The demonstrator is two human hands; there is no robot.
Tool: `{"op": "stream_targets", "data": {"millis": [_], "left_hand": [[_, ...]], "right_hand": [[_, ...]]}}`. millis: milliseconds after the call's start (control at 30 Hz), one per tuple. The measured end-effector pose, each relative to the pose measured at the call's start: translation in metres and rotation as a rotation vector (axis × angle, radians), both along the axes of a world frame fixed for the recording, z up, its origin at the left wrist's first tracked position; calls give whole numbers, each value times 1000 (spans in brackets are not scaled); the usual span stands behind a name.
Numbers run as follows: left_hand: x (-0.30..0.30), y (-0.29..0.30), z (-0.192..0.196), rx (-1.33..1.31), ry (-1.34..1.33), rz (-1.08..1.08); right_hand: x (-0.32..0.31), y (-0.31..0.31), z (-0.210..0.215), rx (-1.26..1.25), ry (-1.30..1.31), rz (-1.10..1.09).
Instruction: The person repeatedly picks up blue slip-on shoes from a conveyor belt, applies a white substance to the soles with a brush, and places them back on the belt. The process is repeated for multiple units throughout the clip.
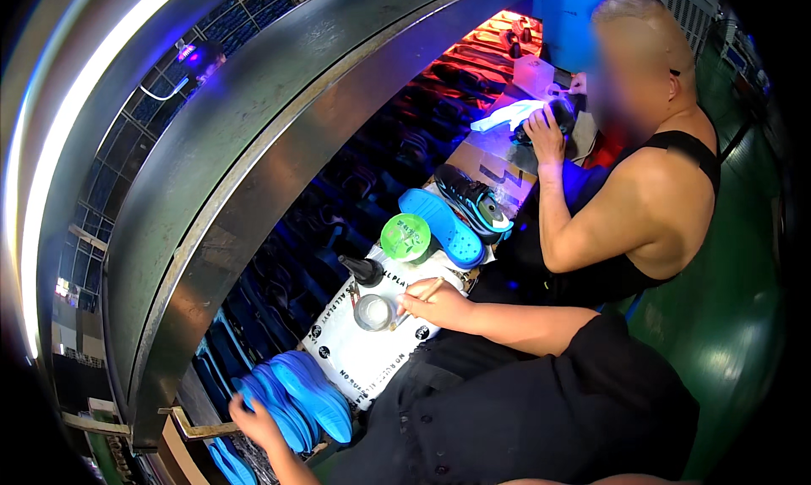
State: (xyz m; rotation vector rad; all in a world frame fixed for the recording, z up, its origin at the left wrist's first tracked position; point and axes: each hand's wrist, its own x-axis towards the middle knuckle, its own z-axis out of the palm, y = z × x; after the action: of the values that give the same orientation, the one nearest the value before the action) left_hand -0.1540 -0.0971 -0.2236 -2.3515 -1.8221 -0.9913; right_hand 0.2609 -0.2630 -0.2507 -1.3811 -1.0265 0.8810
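Observation:
My right hand [432,306] grips a thin brush [433,287] with a pale handle. Its tip is down beside a small clear cup [372,313] holding whitish liquid. The cup stands on a white printed sheet [355,362] in front of me. At the lower left, my left hand [256,424] is open next to a stack of blue shoe soles [291,399], its fingers apart and nothing seen in them. Whether the fingertips touch the soles I cannot tell. Past the cup are a black nozzle-topped bottle [361,270] and a tub with a green lid [405,237].
A blue sole [443,229] and a black-and-blue shoe [473,201] lie beyond the tub. To my right, a co-worker [642,172] handles a dark shoe. A metal-edged conveyor housing [279,130] curves across the left, above racks of dark shoe parts and a red-lit opening [481,54].

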Motion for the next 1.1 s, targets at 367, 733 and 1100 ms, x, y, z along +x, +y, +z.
{"op": "stream_targets", "data": {"millis": [367, 733, 1100], "left_hand": [[-174, -23, -148, -84, 32, 201], [-122, -39, -77, -931, -1031, 67], [-2, -110, -29, -505, -938, -121]], "right_hand": [[-65, 28, -16, -21, 121, 139], [-75, 24, -14, -60, 66, 73], [-79, 29, 19, 84, 81, 85]]}}
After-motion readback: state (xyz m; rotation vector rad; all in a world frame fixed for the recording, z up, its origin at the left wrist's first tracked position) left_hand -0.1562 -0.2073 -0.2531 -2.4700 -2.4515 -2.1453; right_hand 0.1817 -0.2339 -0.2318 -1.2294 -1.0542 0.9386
